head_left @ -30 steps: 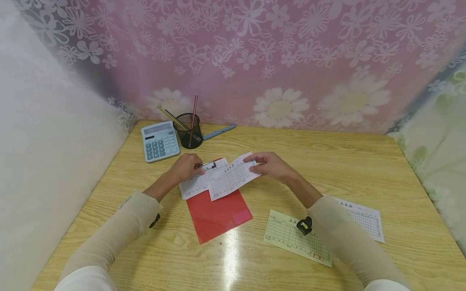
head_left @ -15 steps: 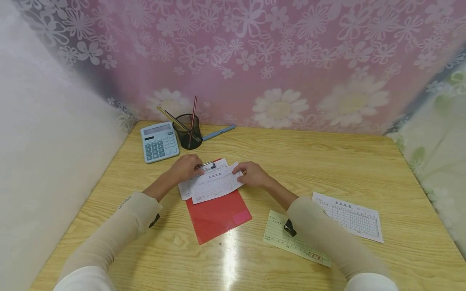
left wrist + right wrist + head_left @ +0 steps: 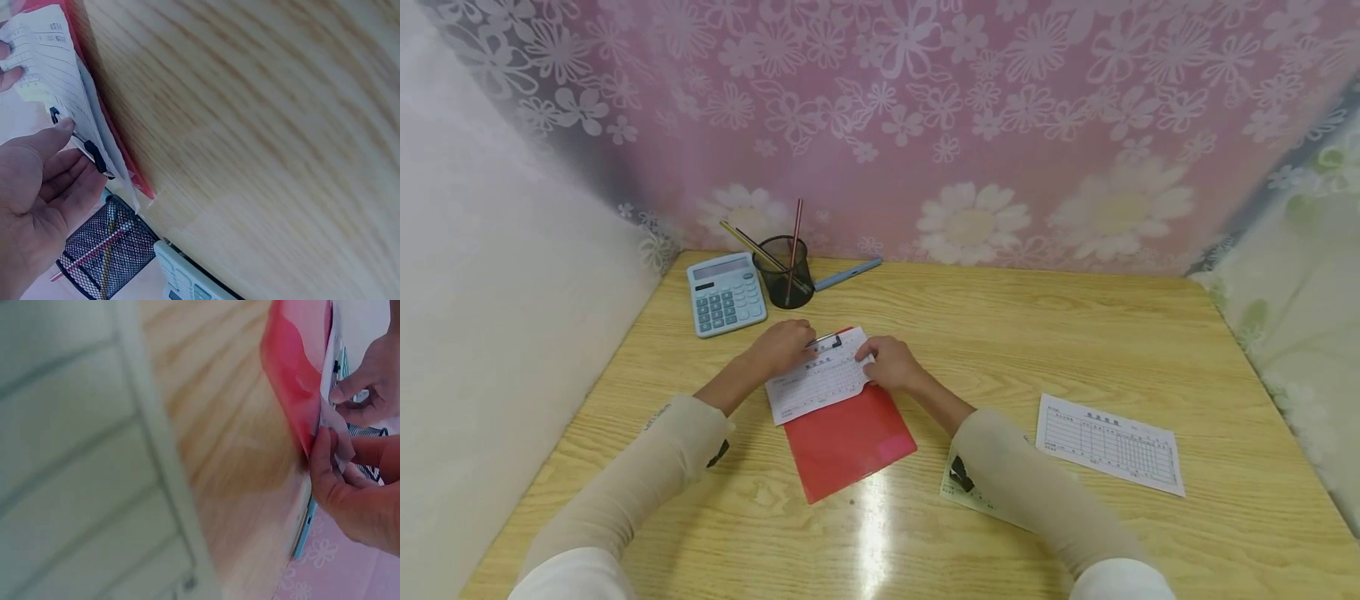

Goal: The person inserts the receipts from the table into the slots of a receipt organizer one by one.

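Note:
A red clipboard (image 3: 842, 454) lies slanted on the table with white printed forms (image 3: 816, 390) over its upper half. At its top edge my left hand (image 3: 781, 347) holds the metal clip (image 3: 84, 145), thumb on one side and fingers on the other. The right hand (image 3: 891, 364) pinches the right edge of the top form, whose corner bends between thumb and fingers in the right wrist view. This form lies nearly in line with the sheet under it, close below the clip. Whether its edge sits under the clip cannot be told.
A blue calculator (image 3: 727, 296), a black mesh pen holder (image 3: 784, 279) with pencils and a blue pen (image 3: 847, 273) stand or lie behind. Another white form (image 3: 1111, 444) lies at the right. A yellow-green form (image 3: 973, 492) is partly under the right forearm.
My right hand has moved left with the white form, bringing it from an angle across the clipboard to over the other sheet. The left hand has stayed at the clip.

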Tool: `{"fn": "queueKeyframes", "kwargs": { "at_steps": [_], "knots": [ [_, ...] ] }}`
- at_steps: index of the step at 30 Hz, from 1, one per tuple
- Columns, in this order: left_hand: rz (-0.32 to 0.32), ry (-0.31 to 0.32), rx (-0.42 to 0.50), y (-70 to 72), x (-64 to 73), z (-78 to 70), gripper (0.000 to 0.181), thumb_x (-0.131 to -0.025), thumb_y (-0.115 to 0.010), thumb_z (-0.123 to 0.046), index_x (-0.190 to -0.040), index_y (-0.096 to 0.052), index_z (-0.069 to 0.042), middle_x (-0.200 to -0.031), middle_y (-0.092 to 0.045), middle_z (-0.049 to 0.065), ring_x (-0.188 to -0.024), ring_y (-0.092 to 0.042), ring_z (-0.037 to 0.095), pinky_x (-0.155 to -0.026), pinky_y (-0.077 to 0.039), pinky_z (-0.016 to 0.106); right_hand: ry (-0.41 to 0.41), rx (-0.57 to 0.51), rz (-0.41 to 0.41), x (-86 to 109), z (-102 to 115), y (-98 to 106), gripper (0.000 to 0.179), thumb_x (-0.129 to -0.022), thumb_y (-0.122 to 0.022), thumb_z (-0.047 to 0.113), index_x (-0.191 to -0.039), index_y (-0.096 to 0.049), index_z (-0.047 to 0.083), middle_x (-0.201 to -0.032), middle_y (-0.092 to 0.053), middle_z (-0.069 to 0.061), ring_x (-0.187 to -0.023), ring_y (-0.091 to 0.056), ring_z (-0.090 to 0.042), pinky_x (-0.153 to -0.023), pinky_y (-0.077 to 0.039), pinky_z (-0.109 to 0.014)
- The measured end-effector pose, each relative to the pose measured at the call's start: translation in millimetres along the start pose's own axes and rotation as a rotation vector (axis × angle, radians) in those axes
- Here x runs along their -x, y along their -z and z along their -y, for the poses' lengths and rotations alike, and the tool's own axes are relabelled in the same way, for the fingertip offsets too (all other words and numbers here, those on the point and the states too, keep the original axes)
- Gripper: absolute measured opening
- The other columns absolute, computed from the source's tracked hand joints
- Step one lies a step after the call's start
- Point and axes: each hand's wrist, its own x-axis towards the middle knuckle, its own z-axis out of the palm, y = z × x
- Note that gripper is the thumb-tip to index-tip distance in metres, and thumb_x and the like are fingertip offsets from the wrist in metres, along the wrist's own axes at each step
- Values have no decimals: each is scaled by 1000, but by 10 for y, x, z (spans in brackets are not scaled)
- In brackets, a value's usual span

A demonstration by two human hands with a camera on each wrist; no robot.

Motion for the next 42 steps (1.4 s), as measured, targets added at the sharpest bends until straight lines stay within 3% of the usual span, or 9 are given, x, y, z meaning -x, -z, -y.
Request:
{"fn": "queueKeyframes", "kwargs": {
  "at_steps": [4,19,27,37,42],
  "knots": [
    [19,-8,-8,21,-5,-15,15,-86,-69,-15,-86,-65,0,-83,-60,10,-74,-57,21,-73,-48,38,-6,-6,-23,-9,12,-40,22,-85,-54,-1,-103,-66,3,-95,-61,-13,-59,-44,-12,-52,-38,-19],
    [87,21,46,44,-36,4,13,-92,-60,-11,-91,-69,-1,-85,-62,9,-74,-55,18,-74,-49,36,-22,-15,-39,-49,65,-76,21,-89,-52,-1,-107,-63,1,-103,-64,-18,-54,-50,-10,-50,-41,-18],
    [54,-8,83,31,-43,51,11,-90,-61,-9,-89,-70,-2,-81,-63,8,-73,-56,18,-72,-49,36,-58,-62,-30,-65,116,-56,25,-88,-50,-3,-110,-63,0,-106,-63,-21,-51,-51,-11,-47,-43,-18],
    [36,-39,135,41,-46,95,12,-90,-60,-5,-87,-71,-2,-81,-66,9,-74,-59,19,-73,-50,37,-91,-33,-10,-66,146,-57,28,-86,-48,-6,-108,-63,1,-101,-62,-18,-51,-46,-13,-48,-39,-20],
    [46,-26,141,26,-64,119,13,-90,-60,-4,-85,-71,-4,-82,-66,8,-73,-56,16,-73,-48,35,-78,-22,-19,-70,149,-61,29,-84,-47,-6,-108,-63,1,-100,-63,-17,-61,-49,-15,-49,-39,-20]
  ]
}}
